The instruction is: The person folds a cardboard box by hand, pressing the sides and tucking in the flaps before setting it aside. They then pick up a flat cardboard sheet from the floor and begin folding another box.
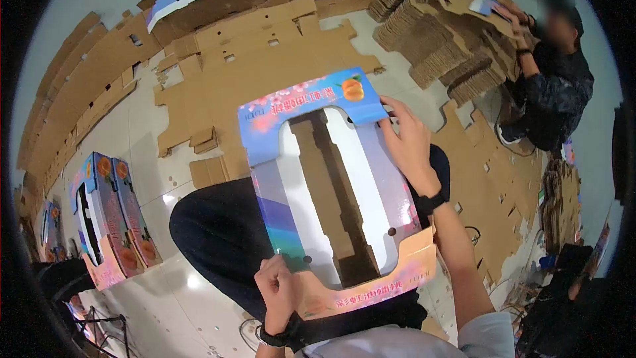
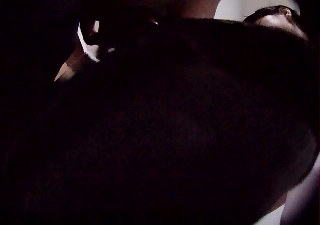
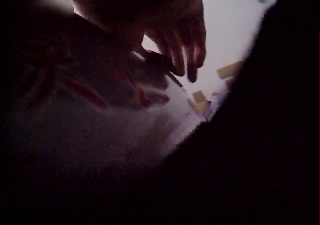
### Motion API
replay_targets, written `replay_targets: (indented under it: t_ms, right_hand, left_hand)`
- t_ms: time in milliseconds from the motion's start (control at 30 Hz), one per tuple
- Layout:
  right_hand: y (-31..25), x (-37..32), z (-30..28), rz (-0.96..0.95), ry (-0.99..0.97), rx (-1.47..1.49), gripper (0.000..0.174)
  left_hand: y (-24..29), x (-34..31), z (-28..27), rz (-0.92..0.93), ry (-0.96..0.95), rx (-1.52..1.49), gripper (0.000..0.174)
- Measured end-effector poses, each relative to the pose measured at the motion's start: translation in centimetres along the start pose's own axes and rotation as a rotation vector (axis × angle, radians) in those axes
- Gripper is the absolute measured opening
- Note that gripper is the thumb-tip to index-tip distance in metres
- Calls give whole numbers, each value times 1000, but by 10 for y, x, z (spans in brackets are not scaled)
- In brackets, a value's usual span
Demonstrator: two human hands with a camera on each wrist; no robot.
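Observation:
A printed cardboard fruit box [image 1: 271, 192] with an open middle lies across the person's lap in the head view. Its far end is blue with blossoms and a peach, its near end peach-coloured; a brown strip of its bottom shows between white inner flaps. At the near left corner, the left hand [image 1: 273, 282] holds the box with curled fingers. The right hand [image 1: 407, 139] grips the far right corner, thumb along the side wall and fingers by the blue end. In the dark right wrist view, the fingers of the right hand [image 3: 175, 40] hang over the printed side.
Finished-looking printed boxes [image 1: 116, 219] stand at the left. Flat brown cardboard [image 1: 265, 86] covers the floor ahead, with stacked sheets [image 1: 424, 40] at the far right. Another person [image 1: 553, 79] works with cardboard there. A black stand [image 1: 106, 325] is at the lower left.

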State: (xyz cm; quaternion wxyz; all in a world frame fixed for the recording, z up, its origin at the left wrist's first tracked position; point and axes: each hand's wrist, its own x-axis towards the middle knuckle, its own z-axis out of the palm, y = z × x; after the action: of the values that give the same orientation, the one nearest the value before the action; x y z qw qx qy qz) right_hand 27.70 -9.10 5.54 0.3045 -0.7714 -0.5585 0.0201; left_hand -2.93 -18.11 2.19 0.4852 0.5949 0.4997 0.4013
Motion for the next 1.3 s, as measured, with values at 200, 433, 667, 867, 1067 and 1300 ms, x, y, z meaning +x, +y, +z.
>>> replay_targets:
  t_ms: [200,433,667,867,1067,1300]
  right_hand:
    - [-53,16,-40,-591,-245,-134,51]
    - [-147,2,99,-1346,-359,-766,49]
    - [-190,1,151,-1449,-634,-1253,22]
    - [-186,27,145,-1397,-848,-837,13]
    - [-190,48,137,-1290,-739,-436,8]
    - [-183,55,91,-1303,-366,-170,11]
  left_hand:
    - [-8,1,-3,7,-10,93,24]
    - [-8,0,-4,22,-20,87,15]
    - [-19,7,-10,23,-39,134,12]
    - [-31,8,-14,45,-94,107,15]
    - [-38,9,-12,28,-128,30,17]
    - [-37,2,-11,-47,-115,141,15]
